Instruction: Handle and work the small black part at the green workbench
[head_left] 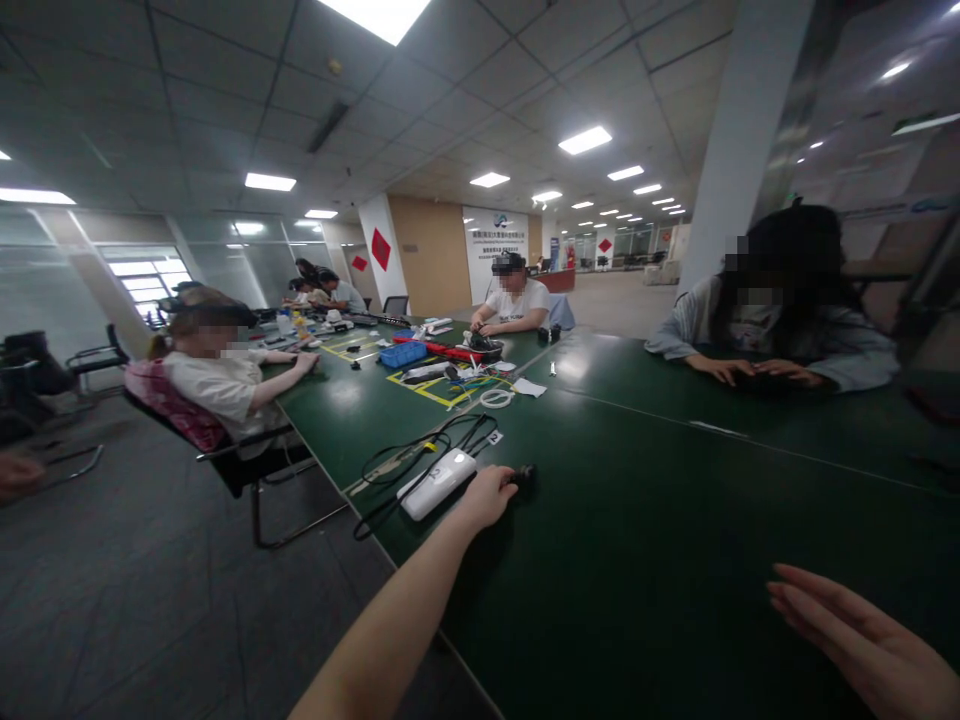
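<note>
My left hand [487,497] reaches out over the green table, its fingers closed on a small black object [526,480] whose kind is too dark to make out. Just left of that hand lies a white box-shaped device [438,484] marked with a 2. A black cable [382,462] loops around and behind the device, with a white tag [495,438] bearing a 2 near it. My right hand [855,630] is at the lower right, over the table, with its fingers stretched out and nothing in them.
Farther along the green table [637,520] are a blue basket [403,354], a red tray [450,349], coloured wires [480,382], a white coil [496,398] and a white paper [529,387]. People sit at the left, the far side and the right. The table's left edge runs beside my left forearm.
</note>
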